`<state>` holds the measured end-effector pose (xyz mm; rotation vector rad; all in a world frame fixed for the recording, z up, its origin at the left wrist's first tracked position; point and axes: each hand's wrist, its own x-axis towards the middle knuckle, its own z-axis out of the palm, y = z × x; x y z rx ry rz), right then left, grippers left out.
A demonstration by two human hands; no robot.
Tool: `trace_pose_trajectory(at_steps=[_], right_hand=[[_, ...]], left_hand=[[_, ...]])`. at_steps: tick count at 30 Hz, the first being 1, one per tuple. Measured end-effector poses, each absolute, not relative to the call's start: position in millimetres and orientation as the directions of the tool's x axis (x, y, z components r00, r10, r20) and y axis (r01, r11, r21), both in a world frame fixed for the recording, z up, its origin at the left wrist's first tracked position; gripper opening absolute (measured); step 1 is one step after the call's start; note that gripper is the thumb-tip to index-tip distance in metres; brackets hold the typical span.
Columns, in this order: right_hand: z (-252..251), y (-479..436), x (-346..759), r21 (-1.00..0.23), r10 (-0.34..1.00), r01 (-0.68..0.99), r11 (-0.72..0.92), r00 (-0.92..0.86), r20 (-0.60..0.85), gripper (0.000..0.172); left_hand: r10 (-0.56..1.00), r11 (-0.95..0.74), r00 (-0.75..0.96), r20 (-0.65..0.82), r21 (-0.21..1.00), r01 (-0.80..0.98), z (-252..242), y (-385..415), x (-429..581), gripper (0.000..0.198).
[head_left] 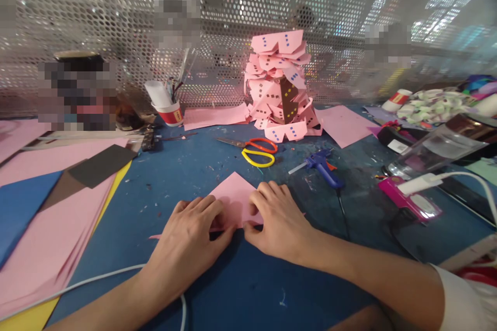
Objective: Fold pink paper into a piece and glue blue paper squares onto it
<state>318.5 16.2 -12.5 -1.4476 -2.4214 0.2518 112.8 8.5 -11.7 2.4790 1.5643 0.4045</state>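
A pink sheet of paper (234,194) lies on the blue tabletop in front of me, one corner pointing away. My left hand (194,225) is closed on its left side, thumb along the near edge and fingers curled on top. On the other side, my right hand (277,220) pinches the paper the same way, thumb at the near edge. The two thumb tips almost meet at the middle. Both hands hide the paper's side corners. Beyond it lie scissors (258,152) with one red and one yellow handle, and a blue glue gun (324,166) is to the right.
A stack of folded pink paper pieces (277,88) stands at the back before a perforated metal screen (217,5). Pink sheets (50,238) cover the left side. A white cable (104,273) passes under my left arm. A pink power bank (411,199) sits at right.
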Motion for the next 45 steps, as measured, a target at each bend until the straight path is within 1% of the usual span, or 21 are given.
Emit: trace_pose_trajectory(at_steps=[6,10,16,22,32,35,45], right_hand=[[-10.3,16.1,323.3,-0.341,0.875,0.807,0.483,-0.461,0.149,0.012],[-8.7,16.8,325.7,-0.368,0.868,0.788,0.493,-0.475,0.145,0.012],[-6.4,17.7,330.5,-0.365,0.857,0.780,0.509,-0.496,0.136,0.012],[-5.4,17.8,334.3,-0.364,0.855,0.777,0.513,-0.501,0.135,0.011],[-2.0,17.0,338.4,-0.364,0.851,0.775,0.517,-0.510,0.122,0.009],[-1.4,17.1,338.5,-0.363,0.852,0.777,0.515,-0.511,0.117,0.010],[1.0,16.7,339.9,-0.349,0.867,0.800,0.488,-0.491,0.086,0.011]], left_hand=[[0.909,-0.407,0.410,0.072,0.362,0.839,-10.5,10.2,110.2,0.012],[0.909,-0.396,0.414,0.041,0.391,0.831,-10.0,11.1,107.5,0.007],[0.911,-0.384,0.413,0.023,0.416,0.824,-10.6,11.8,101.5,0.007],[0.913,-0.376,0.407,0.013,0.410,0.831,-7.8,11.9,95.4,0.009],[0.907,-0.407,0.420,0.044,0.356,0.841,-5.1,8.7,89.2,0.008],[0.909,-0.402,0.413,0.050,0.362,0.841,-4.5,9.3,89.2,0.008],[0.922,-0.356,0.387,-0.004,0.381,0.854,-5.3,10.4,86.0,0.009]])
